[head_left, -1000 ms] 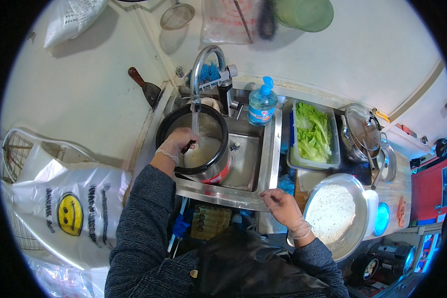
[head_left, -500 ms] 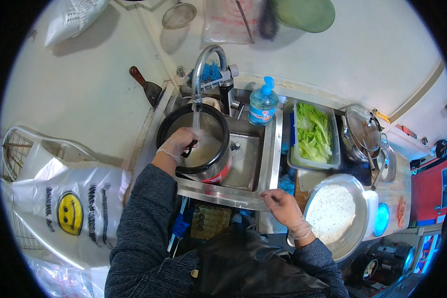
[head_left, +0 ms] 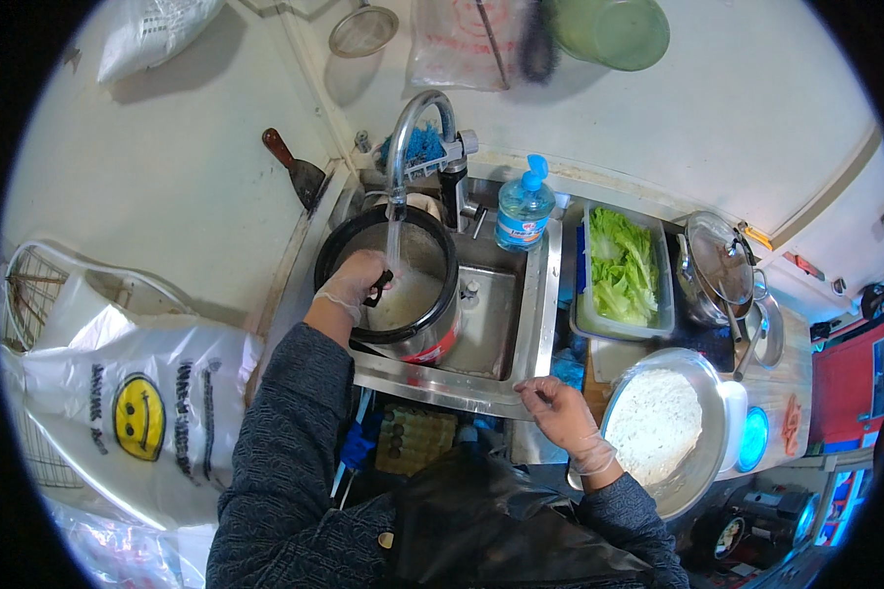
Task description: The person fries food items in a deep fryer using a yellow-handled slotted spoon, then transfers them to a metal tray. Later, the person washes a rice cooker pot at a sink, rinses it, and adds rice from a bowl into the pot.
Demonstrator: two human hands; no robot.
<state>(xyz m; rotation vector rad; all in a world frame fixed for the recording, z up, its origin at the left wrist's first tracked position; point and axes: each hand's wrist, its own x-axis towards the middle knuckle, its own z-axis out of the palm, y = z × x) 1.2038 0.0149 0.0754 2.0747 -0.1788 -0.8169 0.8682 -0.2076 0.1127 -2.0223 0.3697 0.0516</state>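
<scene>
In clear gloves, my left hand (head_left: 357, 283) reaches into a dark-rimmed pot (head_left: 440, 324) standing in the left of the steel sink (head_left: 442, 393). Its fingers are closed around a short black handle (head_left: 380, 286); the rest of that tool is hidden. Water (head_left: 394, 245) streams from the curved faucet (head_left: 399, 162) into the pot, beside my fingers, where cloudy whitish liquid (head_left: 408, 294) lies. My right hand (head_left: 563, 412), also gloved, hovers by the sink's near right corner with thumb and fingers drawn together. Whether it pinches anything is too small to see.
Behind the sink's right side stands a blue pump bottle (head_left: 524, 216). To the right are a tub of lettuce (head_left: 621, 265), a lidded pot (head_left: 722, 260) and a metal bowl (head_left: 692, 491) of white mixture. A scraper (head_left: 295, 169) leans at left, above a big plastic bag (head_left: 167, 422).
The view has shifted slightly. My left hand stays closed on the black handle inside the pot as water keeps running; my right hand holds its place.
</scene>
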